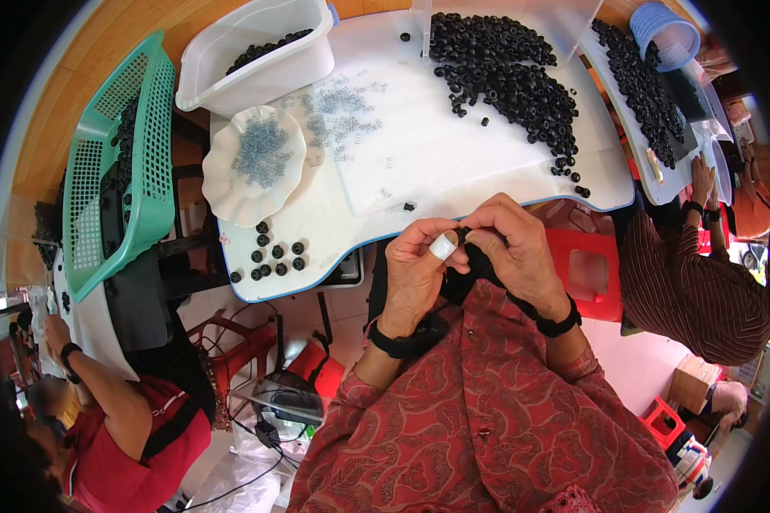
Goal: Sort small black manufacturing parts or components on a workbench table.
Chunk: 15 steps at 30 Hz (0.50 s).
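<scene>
In front of my chest, above the table's near edge, my two hands meet at the fingertips. My left hand (415, 272) is closed in a pinch, with a white wrap round one digit. Closed against it, my right hand (518, 256) pinches the same small black part (463, 233), mostly covered by the fingers. A single black piece (409, 206) lies on the white table (376, 184) just beyond them. Several round black caps (278, 251) stand in a loose group at the left front. Behind them, a scalloped white plate (216, 189) holds a heap of tiny springs (262, 152).
More springs (342, 111) lie scattered beside the plate. A large pile of black caps (522, 94) covers the back right. At the left are a white tub (269, 81) and a green basket (158, 171). People sit at both sides; a red stool (586, 274) is at the right.
</scene>
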Each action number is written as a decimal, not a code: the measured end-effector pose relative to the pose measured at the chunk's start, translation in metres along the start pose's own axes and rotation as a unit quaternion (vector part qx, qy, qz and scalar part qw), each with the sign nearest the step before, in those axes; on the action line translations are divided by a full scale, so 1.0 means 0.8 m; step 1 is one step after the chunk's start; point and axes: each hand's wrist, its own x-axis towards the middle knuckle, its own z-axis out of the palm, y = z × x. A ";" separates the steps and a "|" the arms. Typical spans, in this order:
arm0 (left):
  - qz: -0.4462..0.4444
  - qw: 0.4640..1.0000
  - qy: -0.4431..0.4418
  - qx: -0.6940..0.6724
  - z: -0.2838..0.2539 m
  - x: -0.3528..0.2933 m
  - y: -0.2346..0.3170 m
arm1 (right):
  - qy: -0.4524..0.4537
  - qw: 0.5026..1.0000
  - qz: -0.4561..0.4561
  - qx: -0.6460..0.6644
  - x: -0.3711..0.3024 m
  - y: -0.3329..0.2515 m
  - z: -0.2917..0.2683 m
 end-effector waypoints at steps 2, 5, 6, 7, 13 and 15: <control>-0.009 1.000 0.005 -0.002 0.000 -0.001 0.001 | 0.003 1.000 0.000 -0.001 -0.001 0.001 0.002; -0.026 0.999 0.017 -0.016 -0.002 0.000 -0.001 | 0.017 1.000 -0.002 -0.004 -0.002 0.003 0.008; -0.033 0.999 0.024 -0.026 -0.003 0.000 -0.001 | 0.027 1.000 -0.002 -0.007 -0.002 0.003 0.010; -0.034 0.999 0.024 -0.026 -0.003 0.000 -0.001 | 0.027 1.000 -0.002 -0.007 -0.004 0.004 0.011; -0.042 0.997 0.050 -0.040 0.004 -0.003 -0.003 | 0.039 0.997 -0.024 -0.055 -0.015 0.005 0.018; -0.030 0.996 0.078 -0.033 0.007 -0.004 -0.004 | 0.042 0.995 -0.044 -0.075 -0.016 0.000 0.020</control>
